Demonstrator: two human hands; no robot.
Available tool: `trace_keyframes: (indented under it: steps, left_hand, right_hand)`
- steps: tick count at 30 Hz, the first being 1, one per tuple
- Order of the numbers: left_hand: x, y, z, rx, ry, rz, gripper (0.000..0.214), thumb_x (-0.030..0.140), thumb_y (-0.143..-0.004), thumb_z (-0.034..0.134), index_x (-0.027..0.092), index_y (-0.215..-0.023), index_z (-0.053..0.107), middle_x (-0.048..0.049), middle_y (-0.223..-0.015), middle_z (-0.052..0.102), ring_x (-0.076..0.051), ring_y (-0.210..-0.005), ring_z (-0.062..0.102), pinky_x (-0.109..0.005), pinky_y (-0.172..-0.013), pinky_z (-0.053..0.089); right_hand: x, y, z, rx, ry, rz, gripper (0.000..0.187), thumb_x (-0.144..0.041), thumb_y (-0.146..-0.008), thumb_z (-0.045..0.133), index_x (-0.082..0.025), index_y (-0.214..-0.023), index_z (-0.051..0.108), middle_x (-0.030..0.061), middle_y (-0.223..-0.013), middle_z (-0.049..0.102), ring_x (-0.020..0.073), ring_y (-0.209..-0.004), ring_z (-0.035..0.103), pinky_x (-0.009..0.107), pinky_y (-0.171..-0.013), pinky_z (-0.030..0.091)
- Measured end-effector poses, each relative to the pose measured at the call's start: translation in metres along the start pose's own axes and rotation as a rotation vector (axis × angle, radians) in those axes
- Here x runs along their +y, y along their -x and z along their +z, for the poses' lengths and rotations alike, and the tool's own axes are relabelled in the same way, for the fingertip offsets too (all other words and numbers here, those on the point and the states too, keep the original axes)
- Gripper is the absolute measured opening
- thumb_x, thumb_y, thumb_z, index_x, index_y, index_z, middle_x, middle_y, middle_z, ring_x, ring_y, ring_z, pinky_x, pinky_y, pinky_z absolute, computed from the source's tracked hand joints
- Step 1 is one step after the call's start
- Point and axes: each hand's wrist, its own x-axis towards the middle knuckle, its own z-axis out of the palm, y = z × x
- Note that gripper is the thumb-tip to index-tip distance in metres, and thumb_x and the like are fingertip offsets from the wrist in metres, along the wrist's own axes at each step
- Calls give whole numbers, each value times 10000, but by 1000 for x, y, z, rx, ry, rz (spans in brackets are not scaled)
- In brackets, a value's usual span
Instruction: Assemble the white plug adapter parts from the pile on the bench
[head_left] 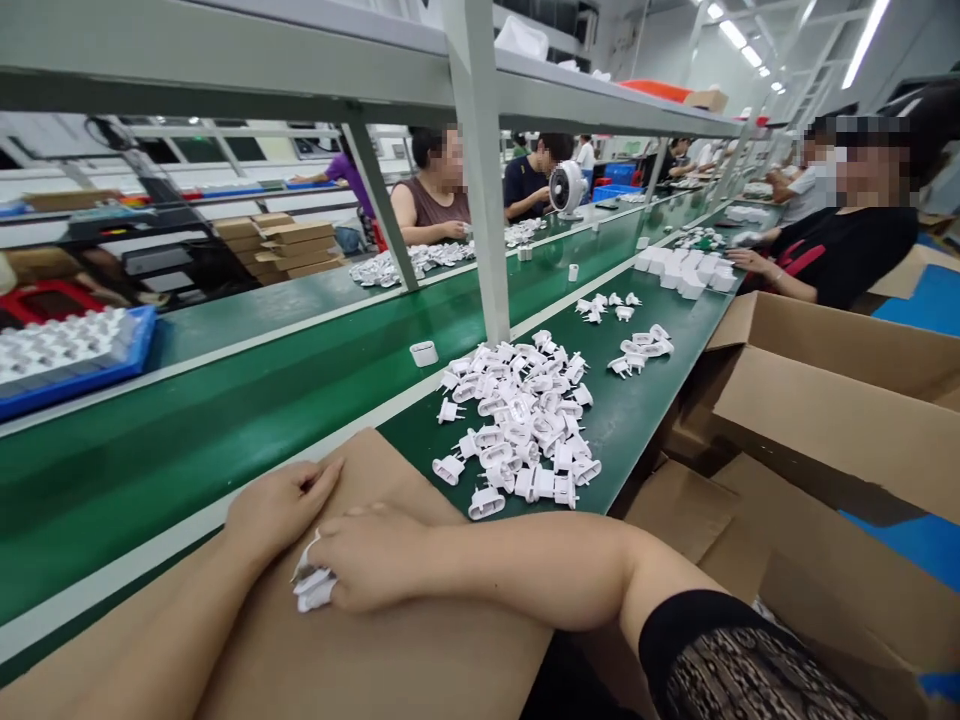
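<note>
My left hand [281, 508] lies on a brown cardboard sheet or box [420, 640]. Its fingers are curled under and the thumb lies alongside; whatever is inside them is hidden. Just to its right, my right hand [375, 558] is closed around small white plug parts [315, 590], blurred and partly covered by the fingers. Beyond the cardboard, a heap of white plug adapter parts [517, 420], some showing two pins, is spread over the green bench [622, 400]. Two smaller groups of plug parts [641, 350] sit farther along.
A green conveyor belt [300, 400] runs along the left, carrying a white shell [424, 353]. A shelf post [480, 180] stands beside the heap. Open cardboard boxes [840, 400] are at right. A co-worker [847, 240] sits at right near white blocks [686, 268]; others work across the belt.
</note>
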Motion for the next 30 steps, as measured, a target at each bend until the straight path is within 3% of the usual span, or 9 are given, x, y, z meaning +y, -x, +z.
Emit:
trace_keyframes:
  steps: [3, 6, 10, 13, 17, 20, 24, 27, 30]
  left_hand:
    - [15, -4, -14, -60, -59, -67, 673, 708, -965, 307, 217, -609, 598, -72, -742, 683, -265, -798, 615, -312, -635, 365]
    - [37, -27, -30, 18, -95, -31, 701, 756, -950, 308, 208, -663, 636, -106, -824, 702, -290, -832, 622, -342, -636, 360]
    - [70, -89, -37, 181, 50, 73, 607, 710, -899, 517, 172, -1108, 706, -148, -1242, 695, -321, -1083, 641, -358, -787, 476]
    - [94, -134, -32, 175, 155, 20, 914, 679, -786, 717, 69, -1439, 523, -239, -1455, 574, -425, -1321, 528, -448, -1024, 475]
    - [114, -166, -13, 132, 253, -86, 1205, 712, -674, 824, 33, -1550, 351, -301, -1543, 473, -513, -1465, 345, -565, -1130, 408]
    - [117, -174, 2, 161, 337, -118, 1091, 733, -680, 811, 88, -1483, 449, -273, -1503, 527, -484, -1442, 396, -550, -1105, 439]
    - [112, -172, 15, 195, 404, -213, 673, 587, -862, 686, 111, -1322, 562, -263, -1357, 635, -432, -1261, 581, -516, -991, 501]
    - [104, -157, 14, 207, 416, -139, 501, 405, -884, 650, 143, -1305, 578, -216, -1355, 651, -393, -1308, 546, -482, -1044, 470]
    - [82, -126, 5, 198, 426, -19, 508, 286, -829, 631, 165, -1319, 577, -144, -1366, 659, -334, -1295, 544, -432, -1105, 435]
  right_hand:
    - [-1, 1, -3, -10, -37, 8, 307, -270, -932, 591, -192, -1218, 671, 92, -1256, 686, 304, -1158, 644, 450, -937, 537]
    - [-3, 2, -8, -31, -60, 26, 330, -247, -911, 611, -189, -1230, 674, 92, -1266, 681, 301, -1160, 645, 449, -960, 535]
    - [-7, 6, -13, -56, -25, 13, 354, -232, -893, 613, -173, -1235, 686, 88, -1258, 676, 302, -1136, 650, 428, -948, 545]
    - [-10, 9, -13, -45, -13, -4, 345, -261, -896, 622, -167, -1218, 702, 91, -1210, 687, 301, -1090, 669, 409, -890, 565]
    - [-15, 8, -10, -52, -25, -50, 329, -315, -907, 642, -186, -1199, 721, 92, -1199, 703, 295, -1047, 696, 403, -835, 581]
    - [-18, 5, -9, -102, -22, -81, 312, -304, -896, 656, -165, -1168, 720, 114, -1241, 712, 298, -1058, 706, 403, -808, 587]
    - [-18, 3, -9, -180, 12, -101, 328, -335, -899, 657, -124, -1143, 717, 146, -1235, 723, 307, -1085, 700, 403, -823, 584]
    - [-15, 6, -9, -131, 20, -139, 364, -323, -883, 664, -171, -1212, 699, 99, -1245, 716, 301, -1107, 686, 411, -822, 577]
    - [-9, 9, -14, -44, -27, -108, 346, -248, -851, 644, -203, -1187, 715, 62, -1194, 712, 277, -1083, 677, 373, -734, 562]
